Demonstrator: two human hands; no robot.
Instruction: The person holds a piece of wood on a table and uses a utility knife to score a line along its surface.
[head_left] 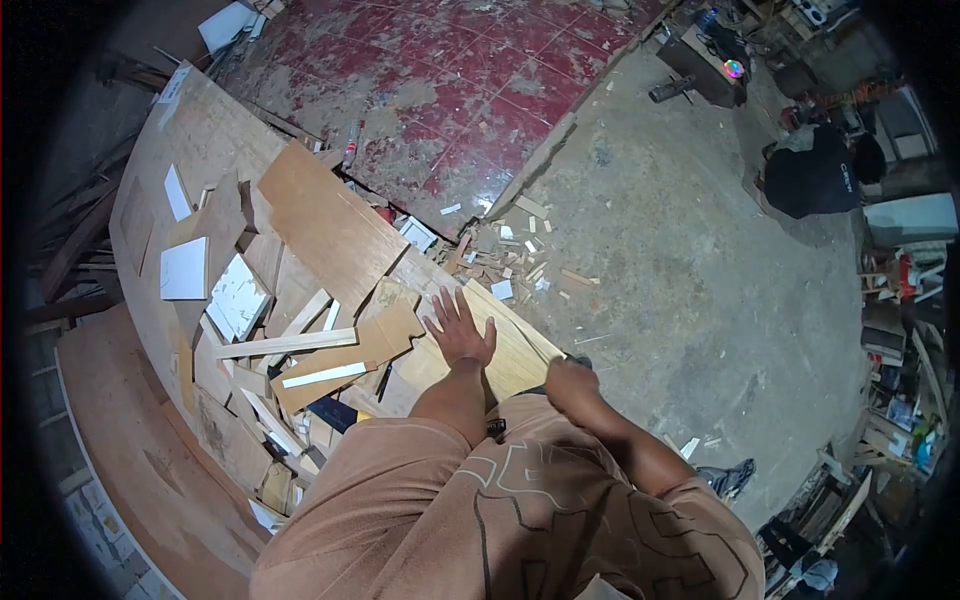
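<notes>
My left hand (462,330) lies flat with its fingers spread, pressing on a pale wooden board (508,348) at the edge of the work surface. My right hand (572,386) is closed at the board's right edge. A small dark part shows just above its knuckles, but what the fingers grip is hidden. Left of my left hand lies a piece of brown cardboard-like sheet (385,338) with a white strip (325,375) on it. A light wooden stick (288,343) rests close by.
A large brown panel (325,225) and white-faced offcuts (238,298) are spread over the work surface. Wood scraps (502,290) litter the concrete floor (660,240). Red tiles (460,80) lie beyond. A chair with a black cloth (812,178) stands at the right, near clutter.
</notes>
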